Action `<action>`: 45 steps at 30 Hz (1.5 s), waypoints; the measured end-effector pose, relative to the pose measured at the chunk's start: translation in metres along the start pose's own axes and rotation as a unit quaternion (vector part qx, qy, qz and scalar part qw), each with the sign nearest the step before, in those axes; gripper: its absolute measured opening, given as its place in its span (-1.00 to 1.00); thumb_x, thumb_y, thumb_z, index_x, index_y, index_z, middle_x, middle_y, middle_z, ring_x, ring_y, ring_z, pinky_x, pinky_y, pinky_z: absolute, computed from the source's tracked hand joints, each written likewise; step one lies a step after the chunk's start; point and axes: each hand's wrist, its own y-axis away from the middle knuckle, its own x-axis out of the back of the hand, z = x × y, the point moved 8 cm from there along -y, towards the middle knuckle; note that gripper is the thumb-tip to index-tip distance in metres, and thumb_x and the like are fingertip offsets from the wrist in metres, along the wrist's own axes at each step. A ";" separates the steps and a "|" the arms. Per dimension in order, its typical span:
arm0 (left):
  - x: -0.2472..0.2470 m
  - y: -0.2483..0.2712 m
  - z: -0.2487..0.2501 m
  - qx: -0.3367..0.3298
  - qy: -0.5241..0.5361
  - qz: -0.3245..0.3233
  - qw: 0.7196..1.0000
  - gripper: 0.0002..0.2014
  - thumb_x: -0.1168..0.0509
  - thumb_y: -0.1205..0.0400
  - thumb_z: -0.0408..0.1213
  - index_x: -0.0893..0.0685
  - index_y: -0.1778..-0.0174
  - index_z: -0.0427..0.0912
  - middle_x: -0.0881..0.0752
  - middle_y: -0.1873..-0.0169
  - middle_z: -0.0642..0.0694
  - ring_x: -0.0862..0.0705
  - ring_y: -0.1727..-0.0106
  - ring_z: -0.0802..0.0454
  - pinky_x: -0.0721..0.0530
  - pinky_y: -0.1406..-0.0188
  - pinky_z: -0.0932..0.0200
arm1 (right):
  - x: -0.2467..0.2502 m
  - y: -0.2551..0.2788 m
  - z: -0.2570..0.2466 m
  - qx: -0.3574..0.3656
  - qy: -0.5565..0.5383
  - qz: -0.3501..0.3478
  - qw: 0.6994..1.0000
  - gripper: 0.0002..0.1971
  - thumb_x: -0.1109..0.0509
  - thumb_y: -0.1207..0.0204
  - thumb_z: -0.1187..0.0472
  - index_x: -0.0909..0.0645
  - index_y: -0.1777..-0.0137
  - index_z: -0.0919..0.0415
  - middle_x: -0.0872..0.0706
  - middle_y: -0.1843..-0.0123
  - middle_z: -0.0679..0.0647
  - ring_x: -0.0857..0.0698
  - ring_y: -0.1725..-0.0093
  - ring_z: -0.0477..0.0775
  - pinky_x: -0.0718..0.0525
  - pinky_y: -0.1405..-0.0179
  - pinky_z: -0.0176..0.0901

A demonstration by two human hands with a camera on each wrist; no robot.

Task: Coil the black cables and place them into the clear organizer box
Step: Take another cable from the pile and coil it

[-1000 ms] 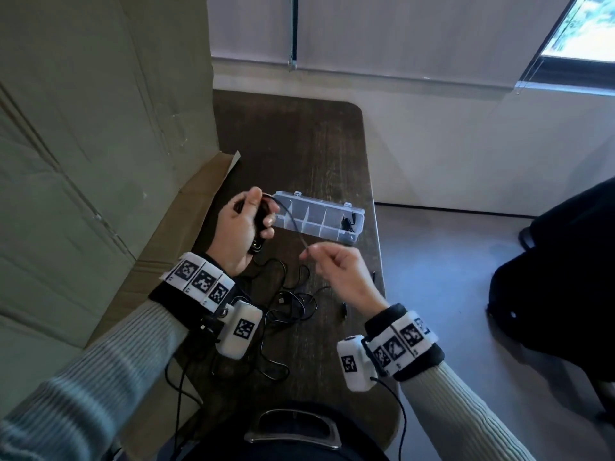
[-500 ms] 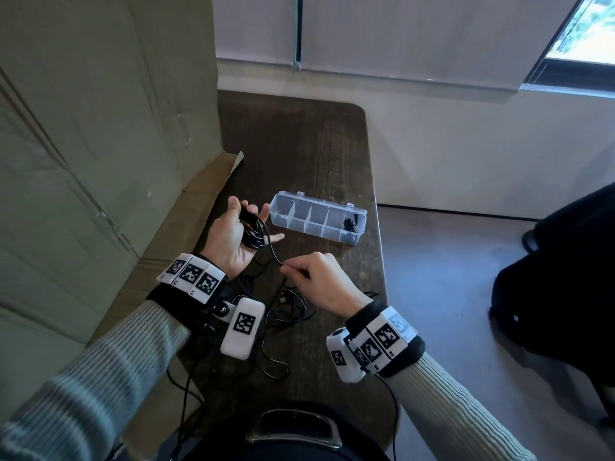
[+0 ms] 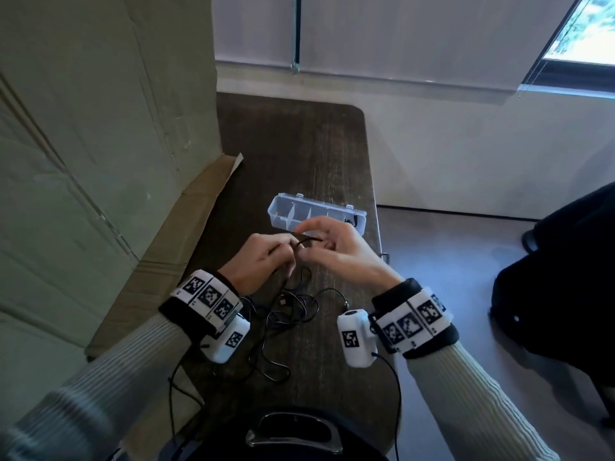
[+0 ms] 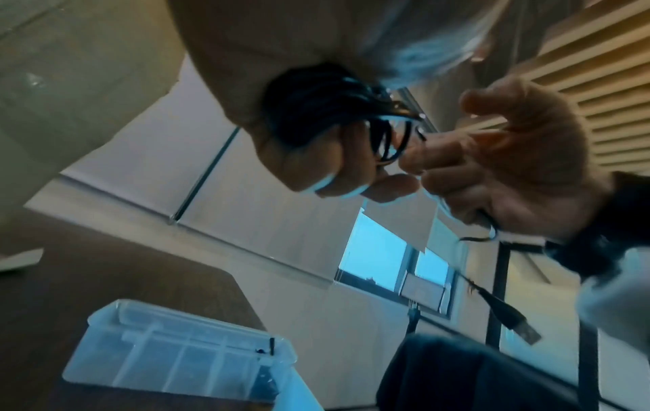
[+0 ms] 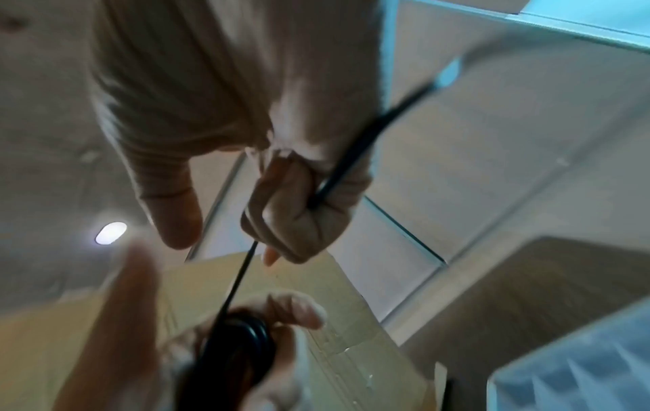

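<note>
My left hand (image 3: 266,257) grips a bundle of coiled black cable (image 4: 316,103), its fingers curled round the loops. My right hand (image 3: 332,247) is close beside it and pinches the cable's free run (image 5: 337,172) between thumb and fingers. A short arc of cable (image 3: 307,241) shows between the two hands. The free end with a USB plug (image 4: 524,331) hangs below the right hand. Just beyond the hands lies the clear organizer box (image 3: 286,207), open, with dividers and a small black item in its right compartment. More loose black cable (image 3: 293,307) lies tangled on the dark table beneath the wrists.
A large cardboard sheet (image 3: 100,128) leans along the left, its flap (image 3: 186,234) resting on the table. The dark wooden table (image 3: 299,144) is narrow, with its right edge near the box. A black bag (image 3: 565,277) sits on the floor at the right.
My right hand has risen from the table and come up to the left hand, bringing another turn of cable to the coil. The left hand has turned palm-down over the bundle.
</note>
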 end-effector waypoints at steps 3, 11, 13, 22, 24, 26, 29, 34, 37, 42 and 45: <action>-0.012 0.004 -0.005 0.003 -0.091 -0.058 0.994 -0.73 -0.46 -0.51 -0.14 -0.68 -0.08 -0.12 -0.77 0.34 0.01 -0.75 0.25 0.18 -0.71 0.11 0.18 | 0.013 0.000 0.008 -0.004 -0.007 0.032 0.999 -0.86 -0.27 -0.64 0.39 -0.63 -0.10 0.27 -0.52 0.42 0.03 -0.38 0.57 -0.21 -0.37 0.55 -0.38; 0.005 -0.004 -0.001 0.060 0.284 0.075 0.954 -0.57 -0.18 -0.63 -0.29 -0.46 -0.41 -0.36 -0.72 -0.21 -0.30 -0.73 -0.21 -0.14 -0.72 -0.16 0.01 | 0.034 -0.006 0.031 0.060 0.076 0.172 0.980 -0.91 -0.34 -0.63 0.22 -0.67 0.05 0.15 -0.73 0.22 0.15 -0.60 0.28 -0.04 -0.61 0.22 0.03; 0.007 -0.004 -0.004 0.065 0.369 0.116 0.920 -0.56 -0.17 -0.63 -0.26 -0.47 -0.40 -0.38 -0.65 -0.30 -0.31 -0.65 -0.34 -0.15 -0.64 -0.31 -0.03 | 0.029 -0.007 0.031 0.073 0.113 0.171 0.976 -0.89 -0.33 -0.64 0.19 -0.67 0.05 0.18 -0.70 0.30 0.13 -0.54 0.37 -0.09 -0.56 0.33 -0.06; 0.035 -0.012 -0.024 0.104 0.468 0.264 0.837 -0.76 -0.05 -0.77 -0.17 -0.53 0.13 -0.15 -0.56 0.53 0.05 -0.62 0.47 0.16 -0.76 0.25 0.00 | -0.048 0.004 0.046 0.060 0.228 -0.039 0.971 -0.79 -0.20 -0.72 0.17 -0.58 0.10 0.21 -0.57 0.39 -0.01 -0.46 0.50 -0.20 -0.38 0.49 -0.45; 0.042 -0.009 -0.032 0.120 0.379 0.298 0.868 -0.78 -0.10 -0.76 -0.19 -0.53 0.16 -0.13 -0.49 0.54 0.07 -0.39 0.60 0.22 -0.44 0.66 0.33 | -0.058 0.011 0.045 0.055 0.260 -0.077 0.961 -0.82 -0.17 -0.72 0.14 -0.55 0.07 0.13 -0.54 0.40 -0.08 -0.48 0.48 -0.17 -0.39 0.47 -0.41; 0.045 -0.006 -0.037 0.118 0.244 0.302 0.914 -0.80 -0.13 -0.75 -0.18 -0.55 0.15 -0.12 -0.50 0.49 0.05 -0.32 0.63 0.24 -0.25 0.73 0.36 | -0.063 0.017 0.037 0.082 0.307 -0.099 0.943 -0.83 -0.14 -0.73 0.14 -0.49 0.09 0.10 -0.56 0.36 -0.02 -0.54 0.41 -0.02 -0.46 0.40 -0.29; 0.023 -0.007 -0.029 0.072 -0.004 0.189 0.979 -0.56 0.01 -0.74 0.07 -0.61 0.16 -0.15 -0.65 0.45 0.02 -0.50 0.58 0.23 -0.45 0.52 0.29 | -0.064 0.022 0.018 0.131 0.365 -0.115 0.915 -0.79 -0.17 -0.70 0.13 -0.60 -0.03 0.19 -0.70 0.15 0.09 -0.68 0.14 0.13 -0.65 0.11 0.04; -0.013 -0.005 -0.019 0.067 0.045 0.023 0.996 -0.11 0.40 -0.64 0.24 -0.54 0.42 -0.47 -0.57 0.59 -0.10 -0.51 0.54 0.09 -0.46 0.47 0.26 | -0.032 0.018 -0.020 0.198 0.342 -0.042 0.918 -0.86 -0.37 -0.60 0.13 -0.75 -0.02 0.11 -0.74 0.13 0.00 -0.71 0.13 -0.02 -0.70 0.05 -0.02; -0.033 0.000 -0.009 0.064 0.124 -0.034 0.990 -0.01 0.34 -0.45 0.50 -0.64 0.33 -0.37 -0.64 0.62 -0.04 -0.60 0.58 0.15 -0.47 0.58 0.32 | -0.008 0.010 -0.023 0.188 0.274 0.015 0.943 -0.92 -0.54 -0.46 0.17 -0.78 0.13 0.16 -0.68 0.32 -0.18 -0.65 0.30 -0.25 -0.66 0.18 -0.29; -0.050 0.007 -0.004 0.071 0.148 -0.114 0.980 -0.27 -0.18 -0.50 0.38 -0.69 0.14 -0.37 -0.74 0.44 -0.34 -0.57 0.57 -0.26 -0.44 0.63 0.04 | 0.010 -0.003 -0.005 0.100 0.141 0.004 0.985 -0.91 -0.59 -0.40 0.20 -0.76 0.20 0.18 -0.80 0.29 -0.04 -0.77 0.25 -0.14 -0.76 0.15 -0.15; -0.048 0.008 -0.001 0.078 0.194 -0.092 0.974 -0.57 -0.42 -0.51 0.03 -0.54 -0.21 -0.08 -0.74 0.47 -0.27 -0.48 0.67 0.04 -0.38 0.70 0.29 | 0.017 -0.006 0.008 0.084 0.069 -0.012 0.994 -0.90 -0.53 -0.46 0.25 -0.79 0.06 0.25 -0.84 0.15 0.11 -0.82 0.13 0.05 -0.79 0.04 -0.05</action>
